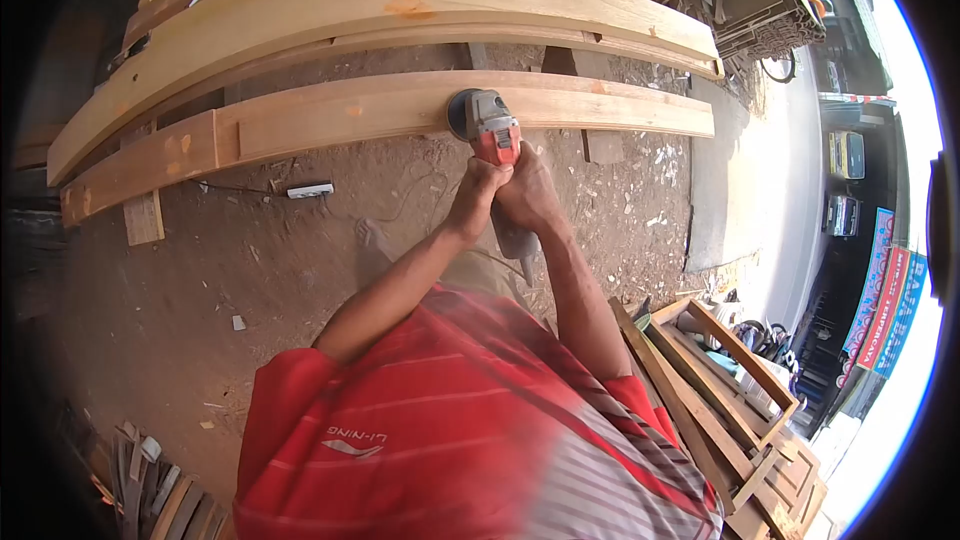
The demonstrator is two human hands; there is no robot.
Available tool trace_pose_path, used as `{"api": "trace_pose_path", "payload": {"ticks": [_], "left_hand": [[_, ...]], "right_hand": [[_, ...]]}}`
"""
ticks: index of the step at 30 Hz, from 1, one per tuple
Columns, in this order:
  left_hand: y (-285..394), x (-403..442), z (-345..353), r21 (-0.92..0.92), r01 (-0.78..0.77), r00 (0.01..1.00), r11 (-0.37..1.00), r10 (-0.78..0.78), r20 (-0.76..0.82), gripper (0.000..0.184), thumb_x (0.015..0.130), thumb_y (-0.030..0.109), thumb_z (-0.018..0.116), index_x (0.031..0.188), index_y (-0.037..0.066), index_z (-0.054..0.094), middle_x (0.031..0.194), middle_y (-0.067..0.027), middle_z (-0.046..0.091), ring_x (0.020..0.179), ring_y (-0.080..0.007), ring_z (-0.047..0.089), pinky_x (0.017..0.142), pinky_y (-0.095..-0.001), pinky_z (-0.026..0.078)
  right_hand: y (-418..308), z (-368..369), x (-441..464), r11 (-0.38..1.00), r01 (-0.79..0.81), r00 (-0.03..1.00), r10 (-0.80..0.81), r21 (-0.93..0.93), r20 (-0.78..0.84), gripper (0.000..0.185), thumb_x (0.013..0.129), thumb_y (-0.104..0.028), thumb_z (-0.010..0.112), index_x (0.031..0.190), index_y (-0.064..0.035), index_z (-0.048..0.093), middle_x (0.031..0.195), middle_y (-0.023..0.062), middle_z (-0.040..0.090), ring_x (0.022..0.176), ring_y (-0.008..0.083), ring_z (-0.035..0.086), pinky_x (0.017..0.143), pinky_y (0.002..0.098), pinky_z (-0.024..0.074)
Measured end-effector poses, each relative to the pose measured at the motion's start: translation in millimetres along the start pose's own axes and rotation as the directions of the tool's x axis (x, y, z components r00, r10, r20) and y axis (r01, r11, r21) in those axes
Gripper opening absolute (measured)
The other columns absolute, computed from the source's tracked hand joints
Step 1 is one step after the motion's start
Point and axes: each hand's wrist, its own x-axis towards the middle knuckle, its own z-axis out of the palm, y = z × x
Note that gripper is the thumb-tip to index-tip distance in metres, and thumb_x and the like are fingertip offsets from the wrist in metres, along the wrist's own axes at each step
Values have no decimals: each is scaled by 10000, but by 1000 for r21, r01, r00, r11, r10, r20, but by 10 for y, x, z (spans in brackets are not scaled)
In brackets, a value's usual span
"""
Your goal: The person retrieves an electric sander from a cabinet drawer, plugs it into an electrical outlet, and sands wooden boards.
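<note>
Both of my hands are wrapped around a red and grey angle grinder [492, 125]. My left hand [480, 185] grips its body from the left side, and my right hand [530, 190] closes around it from the right. The tool's dark round disc [460, 114] rests on or just over a long wooden beam [380, 112], near the beam's middle; whether it touches I cannot tell. Orange-brown filler patches mark the beam. The grinder's rear end and cord run down between my forearms, partly hidden.
More long planks [300, 15] lie beyond the beam, parallel to it. A white power strip [310, 191] with a cable sits on the dirt ground. Wooden frames [740, 370] are piled at lower right, and offcuts [160, 485] at lower left. A street runs along the right.
</note>
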Motion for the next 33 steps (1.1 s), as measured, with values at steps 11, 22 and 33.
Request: {"api": "trace_pose_path", "payload": {"ticks": [11, 22, 33], "left_hand": [[-1167, 1105, 1422, 344, 19, 828, 939, -208, 521, 581, 1024, 500, 587, 1359, 26, 565, 1211, -67, 620, 1124, -193, 581, 1012, -335, 442], [853, -6, -829, 940, -116, 920, 322, 391, -21, 621, 899, 243, 817, 1396, -8, 542, 1322, -199, 635, 1221, -336, 621, 1008, -439, 526], [1958, -55, -2255, 856, 196, 953, -478, 297, -52, 1313, 622, 357, 988, 1654, 139, 206, 1705, -159, 224, 1583, -407, 171, 1270, -609, 179]], "right_hand": [[1151, -1604, 104, 948, -197, 950, 248, 251, -188, 562, 912, -432, 734, 1224, 28, 656, 1017, 125, 733, 925, 199, 680, 796, 378, 537], [1050, -1492, 185, 945, -164, 954, 224, 283, -198, 500, 900, -453, 744, 1153, -26, 685, 936, 31, 666, 814, 125, 598, 722, 314, 496], [-301, -206, 133, 997, -74, 996, 72, 30, 49, 807, 800, -538, 767, 1261, 85, 541, 1176, 352, 682, 1170, 486, 654, 970, 514, 505]]}}
